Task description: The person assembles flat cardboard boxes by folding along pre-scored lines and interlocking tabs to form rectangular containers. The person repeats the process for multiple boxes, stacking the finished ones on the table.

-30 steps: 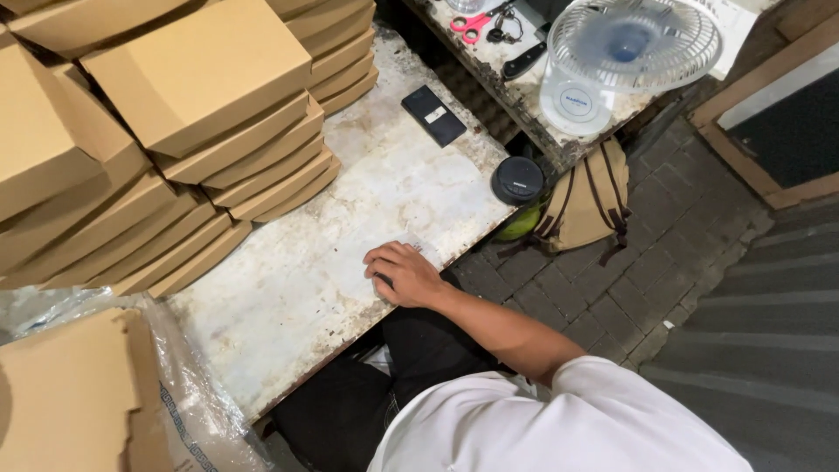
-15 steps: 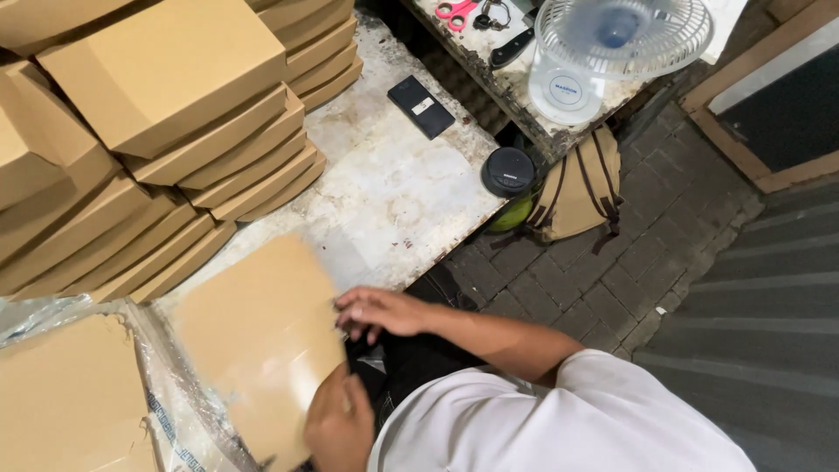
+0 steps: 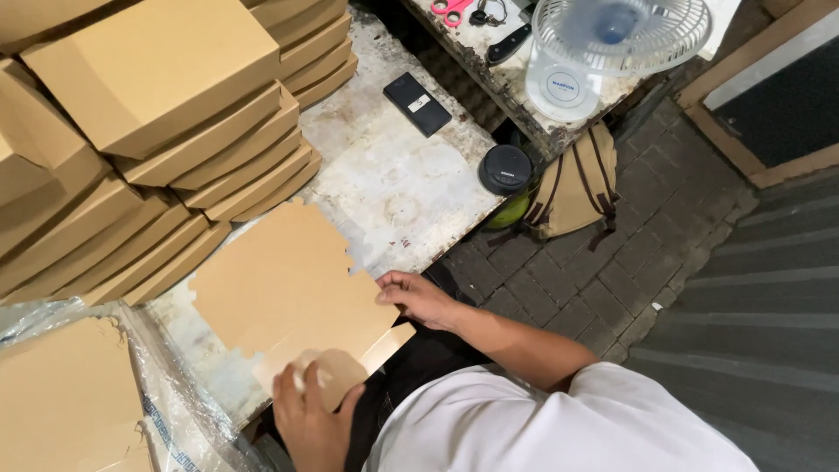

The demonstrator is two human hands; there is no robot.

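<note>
The stacks of folded boxes (image 3: 175, 131) run off the top and left edges, so their full extent cannot be told. The wrapped bundle of flat cardboard (image 3: 61, 402) is cut by the bottom-left corner. The left hand (image 3: 310, 411) hides the cardboard sheet's (image 3: 280, 288) near flap. The fan (image 3: 612, 44) and pink scissors (image 3: 450, 10) are cropped at the top.

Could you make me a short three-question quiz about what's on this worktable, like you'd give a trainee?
1. True or false: both hands touch the flat cardboard sheet.
2. What lies nearest the white fan: A) pink scissors, B) a hammer, C) a bottle?
3. What fills the table's far left side?

Key
1. True: the left hand grips its near flap, the right hand its right edge.
2. A, the pink scissors.
3. Stacks of folded cardboard boxes.
</note>
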